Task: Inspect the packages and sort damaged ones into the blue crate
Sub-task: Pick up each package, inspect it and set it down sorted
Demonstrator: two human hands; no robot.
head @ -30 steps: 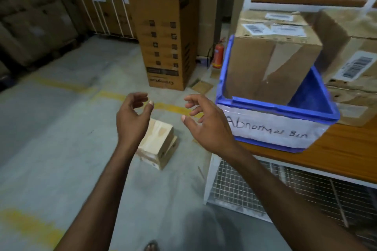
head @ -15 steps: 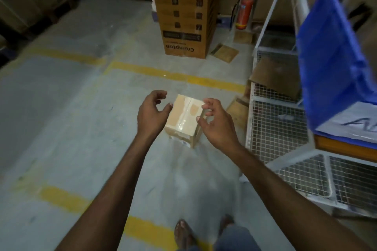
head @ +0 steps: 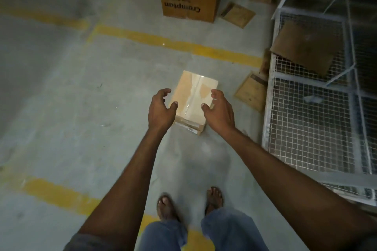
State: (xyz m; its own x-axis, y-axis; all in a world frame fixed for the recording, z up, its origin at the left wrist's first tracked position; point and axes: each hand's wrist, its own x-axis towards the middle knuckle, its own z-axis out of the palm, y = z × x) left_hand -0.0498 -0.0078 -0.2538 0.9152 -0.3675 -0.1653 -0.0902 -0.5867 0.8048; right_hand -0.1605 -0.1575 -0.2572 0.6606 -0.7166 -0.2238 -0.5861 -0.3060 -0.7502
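Currently: one taped package, lying on the floor between my fingers, not yet inspected. Left hand and right hand: spread, loosely curled, grasping nothing. Outstanding, I judge: lift, check, sort. Blue crate: outside my view.

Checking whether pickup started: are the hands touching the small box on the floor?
Cannot tell. Head view: left hand and right hand overlap the small box from above; neither gap nor contact is plain.
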